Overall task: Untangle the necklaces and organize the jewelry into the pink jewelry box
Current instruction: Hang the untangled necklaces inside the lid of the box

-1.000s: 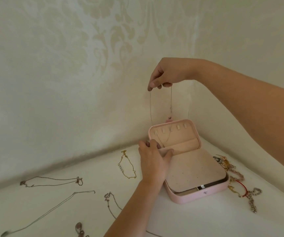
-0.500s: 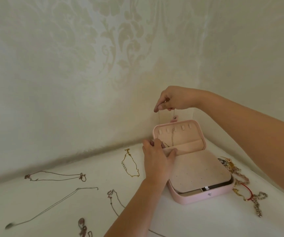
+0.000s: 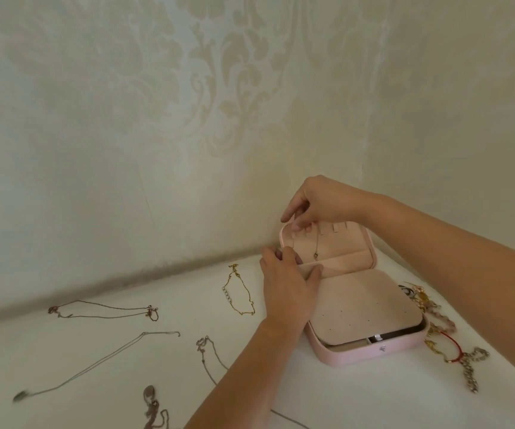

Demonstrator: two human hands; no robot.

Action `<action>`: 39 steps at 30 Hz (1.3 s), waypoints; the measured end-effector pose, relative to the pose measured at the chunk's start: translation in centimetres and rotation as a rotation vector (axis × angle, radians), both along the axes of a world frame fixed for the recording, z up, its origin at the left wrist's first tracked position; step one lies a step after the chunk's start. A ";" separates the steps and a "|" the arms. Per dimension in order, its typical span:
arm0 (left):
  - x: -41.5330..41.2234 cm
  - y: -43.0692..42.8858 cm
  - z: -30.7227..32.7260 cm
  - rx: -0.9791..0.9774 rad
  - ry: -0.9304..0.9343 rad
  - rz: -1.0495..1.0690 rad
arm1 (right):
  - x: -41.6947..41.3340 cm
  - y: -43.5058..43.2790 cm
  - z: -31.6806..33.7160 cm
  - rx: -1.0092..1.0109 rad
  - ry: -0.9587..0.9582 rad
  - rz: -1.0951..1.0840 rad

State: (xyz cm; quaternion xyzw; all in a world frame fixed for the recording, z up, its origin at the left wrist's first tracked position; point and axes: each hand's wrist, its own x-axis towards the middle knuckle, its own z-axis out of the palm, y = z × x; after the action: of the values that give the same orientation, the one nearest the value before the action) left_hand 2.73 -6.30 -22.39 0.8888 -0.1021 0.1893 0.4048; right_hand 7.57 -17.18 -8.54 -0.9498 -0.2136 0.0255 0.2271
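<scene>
Pinching the upper end of the thin necklace point(image 3: 316, 246) with the right hand point(image 3: 321, 202), thumb and forefinger closed at the leftmost tabs point(image 3: 335, 229) inside the lid point(image 3: 343, 247). Gripping the lid's left edge with the left hand point(image 3: 285, 283), fingers curled round it, thumb lying along the pocket lip point(image 3: 340, 264). Steadying thereby the pink jewelry box point(image 3: 374, 354), standing open on the white table point(image 3: 358, 397) in the corner, lid upright.

Judging the risks:
- releasing before the chain is seated on a tab, so dropping it in a heap into the pocket
- crossing the two hanging strands and making a fresh tangle
- snagging the pendant on the lip
- easing the left grip and tipping the lid or shifting the box
- sweeping the gold bracelet point(image 3: 239, 292), lying near the left wrist, with the forearm

Not making out:
- whether the pinch is taking chain alone or tab as well; clasp hidden under the fingers
- the compartments under the beige panel point(image 3: 364, 305)
- separate pieces in the pile of bracelets point(image 3: 436, 320), partly behind the box
- the whole of the bottom necklace point(image 3: 154, 410), cut off by the frame edge
</scene>
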 end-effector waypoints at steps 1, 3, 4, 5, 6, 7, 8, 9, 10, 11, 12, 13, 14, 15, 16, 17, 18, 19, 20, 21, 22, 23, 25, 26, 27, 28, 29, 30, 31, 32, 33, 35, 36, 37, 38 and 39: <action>0.0 0.0 0.0 0.002 -0.001 0.000 | 0.1 0.1 -0.3 0.005 -0.008 -0.002; 0.0 0.0 0.0 -0.002 -0.011 0.000 | 0.2 0.2 -0.7 0.029 -0.026 -0.005; -0.1 0.0 -0.1 -0.005 -0.018 -0.001 | 0.1 0.3 -0.9 0.038 -0.042 -0.001; -0.1 0.0 -0.1 -0.006 -0.024 -0.002 | 0.1 0.4 -1.1 0.046 -0.064 0.005; -0.1 0.0 -0.1 -0.005 -0.025 -0.004 | 0.1 0.4 -1.4 0.053 -0.088 0.011; -0.1 0.0 -0.1 -0.004 -0.027 -0.005 | 0.0 0.4 -1.6 0.061 -0.113 0.018; -0.1 0.0 -0.1 -0.003 -0.028 -0.004 | 0.0 0.4 -1.9 0.066 -0.133 0.028; 0.0 0.0 -0.2 -0.001 -0.028 -0.003 | 0.0 0.5 -2.2 0.067 -0.150 0.040; 0.0 0.0 -0.2 0.003 -0.030 -0.001 | 0.0 0.5 -2.5 0.059 -0.169 0.051; 0.0 0.0 -0.2 0.005 -0.033 -0.001 | -0.1 0.5 -2.8 0.042 -0.194 0.059; 0.0 0.0 -0.3 0.007 -0.038 -0.002 | -0.1 0.6 -3.0 0.020 -0.229 0.063; 0.0 0.0 -0.3 0.007 -0.044 -0.002 | 0.0 0.6 -3.2 0.001 -0.269 0.056; 0.0 0.0 -0.3 0.007 -0.049 -0.002 | 0.0 0.6 -3.4 -0.010 -0.309 0.039; 0.0 0.0 -0.2 0.005 -0.051 0.001 | 0.1 0.6 -3.5 -0.013 -0.346 0.017; 0.0 0.0 -0.3 0.003 -0.049 0.003 | 0.1 0.6 -3.6 -0.018 -0.379 0.001; 0.0 0.0 -0.3 0.002 -0.045 0.005 | 0.2 0.6 -3.6 -0.028 -0.404 -0.012; 0.0 0.0 -0.3 0.002 -0.042 0.007 | 0.3 0.7 -3.8 -0.043 -0.420 -0.021; 0.1 0.1 -0.3 -0.002 -0.041 0.007 | 0.3 0.7 -3.9 -0.059 -0.433 -0.027; 0.1 0.1 -0.3 -0.012 -0.039 0.003 | 0.3 0.8 -4.0 -0.069 -0.449 -0.031; 0.2 0.1 -0.3 -0.024 -0.033 -0.004 | 0.2 0.8 -4.2 -0.065 -0.468 -0.037; 0.2 0.1 -0.3 -0.037 -0.027 -0.010 | 0.2 0.9 -4.4 -0.047 -0.483 -0.044; 0.2 0.1 -0.3 -0.055 -0.023 -0.017 | 0.1 0.9 -4.7 -0.021 -0.491 -0.052; 0.1 0.1 -0.4 -0.093 -0.028 -0.032 | -0.1 0.9 -5.2 0.026 -0.494 -0.071; 0.2 0.1 -0.5 -0.103 -0.029 -0.038 | -0.2 0.8 -5.6 0.051 -0.492 -0.079; 0.2 0.2 -0.5 -0.105 -0.025 -0.042 | -0.3 0.8 -5.9 0.080 -0.491 -0.088; 0.3 0.2 -0.6 -0.107 -0.021 -0.045 | -0.4 0.7 -6.1 0.111 -0.491 -0.096; 0.3 0.2 -0.6 -0.111 -0.020 -0.047 | -0.5 0.6 -6.3 0.146 -0.489 -0.109; 0.3 0.2 -0.6 -0.116 -0.022 -0.050 | -0.5 0.5 -6.4 0.182 -0.482 -0.124; 0.4 0.2 -0.6 -0.120 -0.025 -0.052 | -0.5 0.4 -6.6 0.213 -0.472 -0.143; 0.4 0.1 -0.7 -0.121 -0.027 -0.055 | -0.5 0.4 -6.6 0.240 -0.466 -0.162; 0.4 0.2 -0.7 -0.123 -0.028 -0.059 | -0.5 0.5 -6.7 0.263 -0.463 -0.182; 0.5 0.2 -0.8 -0.132 -0.031 -0.063 | -0.4 0.5 -6.7 0.282 -0.469 -0.212; 0.5 0.3 -0.8 -0.135 -0.035 -0.062 | -0.3 0.5 -6.7 0.267 -0.477 -0.226; 0.6 0.3 -0.9 -0.135 -0.039 -0.059 | -0.3 0.5 -6.7 0.224 -0.493 -0.242; 0.6 0.3 -0.9 -0.135 -0.041 -0.056 | -0.3 0.4 -6.8 0.156 -0.519 -0.255; 0.6 0.3 -1.0 -0.135 -0.042 -0.053 | -0.1 0.2 -6.9 0.087 -0.552 -0.259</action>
State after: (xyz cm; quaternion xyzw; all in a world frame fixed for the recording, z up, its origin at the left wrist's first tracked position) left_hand 3.35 -5.98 -23.34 0.8522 -0.1211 0.2037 0.4665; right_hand 7.44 -16.99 -15.47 -0.9295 -0.1452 -0.2718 0.2026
